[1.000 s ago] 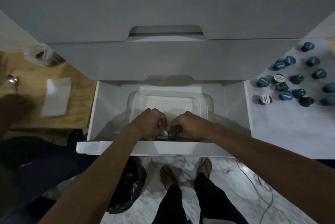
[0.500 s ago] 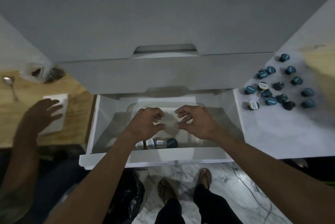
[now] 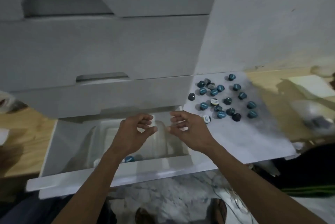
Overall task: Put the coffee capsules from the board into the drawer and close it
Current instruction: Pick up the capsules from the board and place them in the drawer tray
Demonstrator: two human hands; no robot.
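The white drawer [image 3: 112, 174] stands pulled out below the cabinet. A few capsules [image 3: 129, 159] lie at its front edge, partly hidden by my left forearm. Both hands hover over the drawer's far part with fingers loosely curled and nothing in them: my left hand [image 3: 135, 132] and my right hand [image 3: 188, 129], about a hand's width apart. Several blue and dark coffee capsules [image 3: 222, 99] are scattered on the white marble board [image 3: 244, 138] to the right of the drawer, just beyond my right hand.
A clear plastic box [image 3: 108, 129] sits inside the drawer under my hands. Shut drawer fronts [image 3: 101, 57] rise behind. Wooden tabletops [image 3: 21, 144] flank both sides. My feet [image 3: 217, 209] and a cable [image 3: 233, 198] are on the marble floor below.
My hands let go of the capsules at the drawer's front and lifted up and away, empty. The view has swung right, bringing the board of capsules closer to the middle.
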